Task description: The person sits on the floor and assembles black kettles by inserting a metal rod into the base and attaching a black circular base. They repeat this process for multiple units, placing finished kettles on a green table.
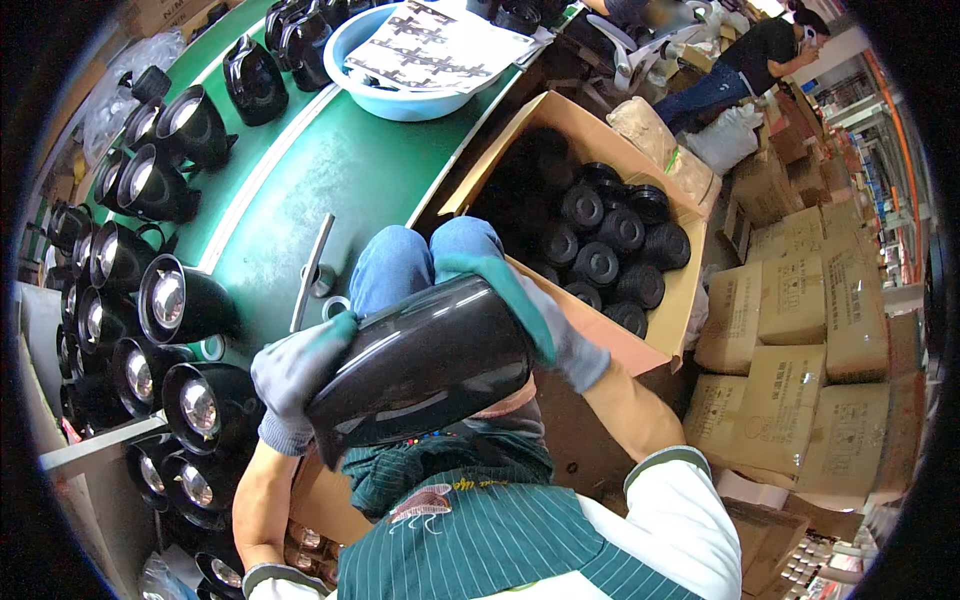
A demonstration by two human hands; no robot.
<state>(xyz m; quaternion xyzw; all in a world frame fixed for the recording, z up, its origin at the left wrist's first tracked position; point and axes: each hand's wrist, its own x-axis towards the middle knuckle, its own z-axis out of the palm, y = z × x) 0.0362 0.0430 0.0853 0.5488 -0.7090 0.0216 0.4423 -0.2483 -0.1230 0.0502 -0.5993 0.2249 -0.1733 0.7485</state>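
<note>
Most of the left side is taken up by a curved green table; stacked cartons are seen on the right, and an open carton is placed between, beyond the right hand. A blue basin is set at the table's far end, with a printed sheet laid over it. Rows of black vessels are lined up along the left, many with shiny silvery insides facing out. The black body being handled is held over the lap, tilted, left end lower. As a judgement, work on this one piece is underway and not finished, since it has not been put down; whether the rows are done or waiting cannot be told, and no lid is seen on the held piece. The grip: the left end is clasped by the gloved left hand, fingers curled around its edge; the right end is clasped by the gloved right hand, fingers wrapped over the top. Thumbs are not clearly shown. Black round parts are piled in the open carton. A thin metal bar is left near the left hand, not gripped.
</note>
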